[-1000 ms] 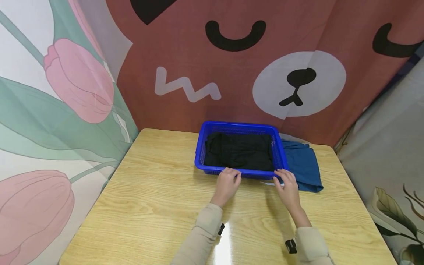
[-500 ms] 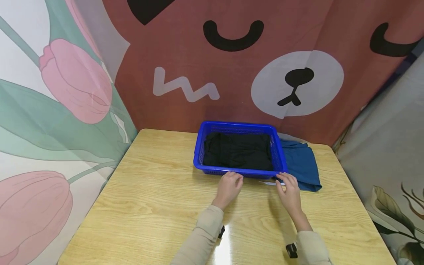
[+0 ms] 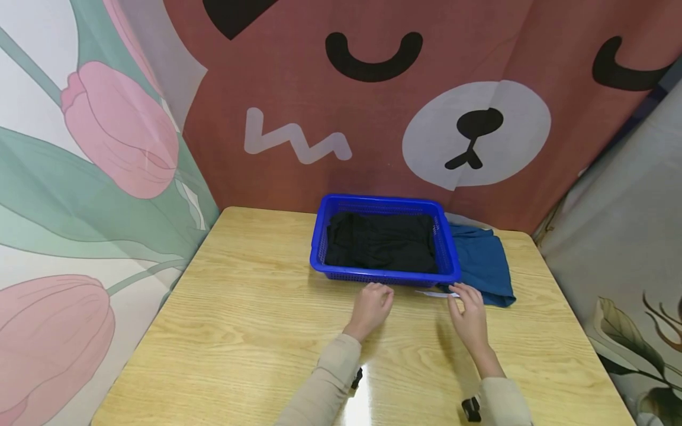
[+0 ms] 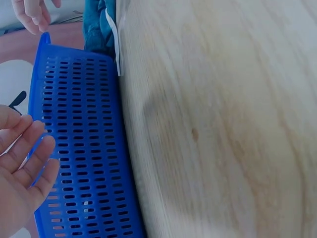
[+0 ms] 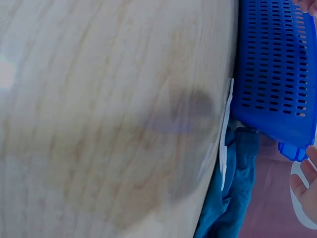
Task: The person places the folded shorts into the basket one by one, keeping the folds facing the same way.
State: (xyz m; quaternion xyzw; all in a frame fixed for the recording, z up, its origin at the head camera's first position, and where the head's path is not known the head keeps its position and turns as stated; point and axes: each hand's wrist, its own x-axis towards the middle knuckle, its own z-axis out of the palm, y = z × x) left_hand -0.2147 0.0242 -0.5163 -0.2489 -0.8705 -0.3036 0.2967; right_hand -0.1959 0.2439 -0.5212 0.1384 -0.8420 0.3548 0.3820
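A blue plastic basket [image 3: 385, 276] with slotted walls stands near the back of the table, black folded cloth [image 3: 383, 242] lying in it. My left hand [image 3: 371, 310] hovers just in front of its near rim, fingers loosely bent with nothing between them; the left wrist view shows its fingers [image 4: 37, 158] beside the slotted wall. Close to the basket's near right corner is my right hand [image 3: 470, 316], holding nothing. Teal-blue cloth [image 3: 487, 266] lies folded to the right of the basket, partly behind the right fingertips. A thin white strip [image 3: 433, 294] sticks out from its near edge.
The light wood table [image 3: 256, 319] extends in front and to the left of the basket. A brown curtain [image 3: 298, 183] with a bear drawing hangs right behind it. Floral cloth [image 3: 133, 225] hangs on the left, pale grey cloth [image 3: 602, 236] on the right.
Both hands have come off the basket's near rim and drawn back a little toward me. The basket and both cloths keep their places on the table.
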